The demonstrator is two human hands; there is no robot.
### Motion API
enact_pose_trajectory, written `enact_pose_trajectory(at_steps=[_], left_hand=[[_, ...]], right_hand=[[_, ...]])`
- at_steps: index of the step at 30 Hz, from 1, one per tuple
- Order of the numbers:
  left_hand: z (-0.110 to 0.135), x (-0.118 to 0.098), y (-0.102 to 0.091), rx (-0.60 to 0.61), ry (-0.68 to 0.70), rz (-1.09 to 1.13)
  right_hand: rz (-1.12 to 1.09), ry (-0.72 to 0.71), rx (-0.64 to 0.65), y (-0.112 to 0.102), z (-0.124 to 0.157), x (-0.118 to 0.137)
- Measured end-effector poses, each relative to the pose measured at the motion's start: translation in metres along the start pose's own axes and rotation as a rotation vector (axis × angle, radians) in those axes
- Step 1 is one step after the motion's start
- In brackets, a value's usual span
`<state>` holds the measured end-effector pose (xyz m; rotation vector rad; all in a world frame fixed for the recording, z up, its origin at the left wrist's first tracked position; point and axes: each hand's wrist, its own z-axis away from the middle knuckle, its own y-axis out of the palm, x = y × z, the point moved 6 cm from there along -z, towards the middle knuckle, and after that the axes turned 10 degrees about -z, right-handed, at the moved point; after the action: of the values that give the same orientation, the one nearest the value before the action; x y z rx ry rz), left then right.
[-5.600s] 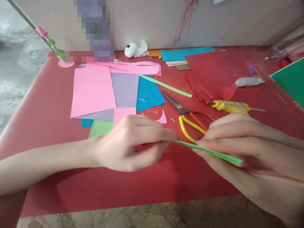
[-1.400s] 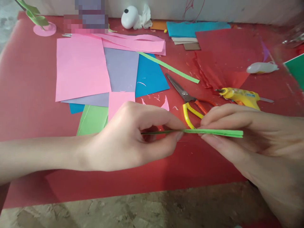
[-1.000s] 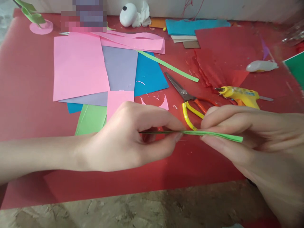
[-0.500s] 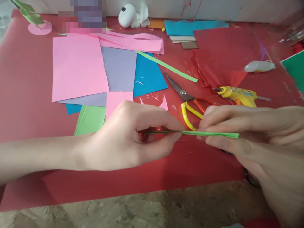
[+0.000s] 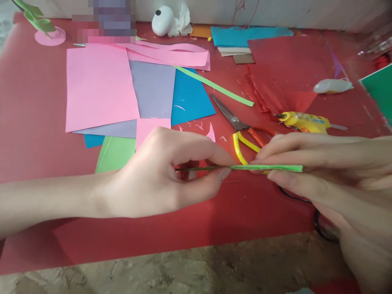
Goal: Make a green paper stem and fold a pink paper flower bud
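My left hand (image 5: 180, 171) pinches the middle of a narrow folded green strip (image 5: 269, 168) between thumb and fingers. A thin dark green length runs back from the pinch into my palm. At the other end, my right hand (image 5: 324, 171) closes thumb and fingers on the strip, seen edge-on. Just behind the right fingertips lie scissors (image 5: 235, 121) with yellow and orange handles. A green sheet (image 5: 116, 153) and a small pink piece (image 5: 153, 126) are partly covered by my left hand.
Pink sheets (image 5: 101, 90), a lavender sheet (image 5: 153, 85) and a blue sheet (image 5: 192, 98) overlap on the red table (image 5: 36, 106). A light green strip (image 5: 223, 90) lies across them. At right sits a yellow glue gun (image 5: 306, 121); a white egg-shaped object (image 5: 163, 22) stands behind.
The folded strip has shifted slightly up and left with both hands. My right thumb has loosened a little, showing more of the gap below the strip.
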<state>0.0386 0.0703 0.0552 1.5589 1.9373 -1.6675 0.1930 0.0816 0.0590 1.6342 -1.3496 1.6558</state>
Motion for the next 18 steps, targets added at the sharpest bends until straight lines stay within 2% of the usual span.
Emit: enact_pose_trajectory(at_steps=[6, 18], left_hand=[[-0.0006, 0.0009, 0.0005, 0.001, 0.001, -0.006], [-0.0019, -0.0047, -0.0030, -0.063, 0.070, -0.048]], right_hand=[[0.086, -0.008, -0.063, -0.0047, 0.0046, 0.0013], [0.072, 0.059, -0.110, -0.0074, 0.0086, -0.0036]])
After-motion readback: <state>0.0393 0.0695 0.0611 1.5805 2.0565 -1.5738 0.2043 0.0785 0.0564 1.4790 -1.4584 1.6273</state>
